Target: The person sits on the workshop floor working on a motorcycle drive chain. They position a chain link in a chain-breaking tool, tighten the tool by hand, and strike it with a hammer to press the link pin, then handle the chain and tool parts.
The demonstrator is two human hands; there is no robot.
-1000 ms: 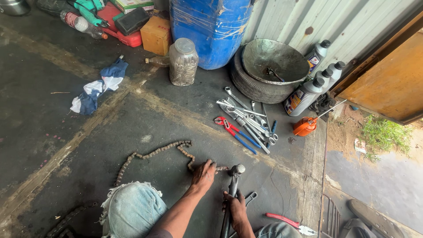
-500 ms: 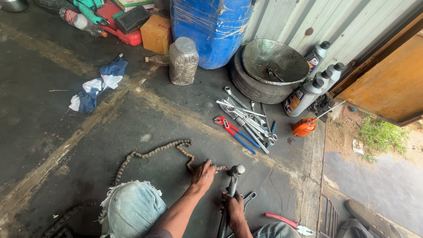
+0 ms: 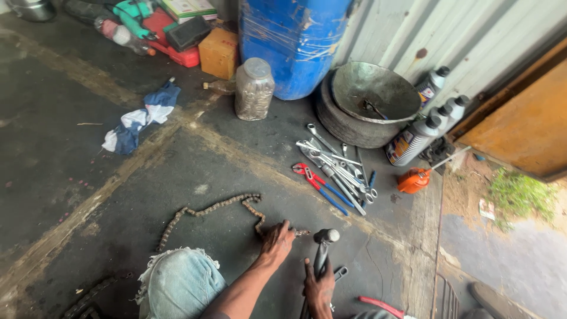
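Note:
A rusty drive chain (image 3: 209, 210) lies stretched in a loose curve on the dark concrete floor. My left hand (image 3: 275, 241) presses down on the chain near its right end, fingers spread over the links. My right hand (image 3: 319, 288) grips the handle of a hammer (image 3: 322, 248), whose metal head points up and away from me, just right of the chain's end. My knee in torn light jeans (image 3: 177, 283) is at the bottom left.
A pile of spanners and red-handled pliers (image 3: 331, 171) lies beyond the hammer. Behind stand a metal bowl on a tyre (image 3: 366, 103), oil bottles (image 3: 419, 133), an orange oil can (image 3: 413, 180), a blue drum (image 3: 292, 41), a jar (image 3: 254, 88) and a rag (image 3: 139, 118).
Both hands stay on the chain and the hammer. The view has shifted slightly; the hammer head sits a little lower and closer to the chain's end.

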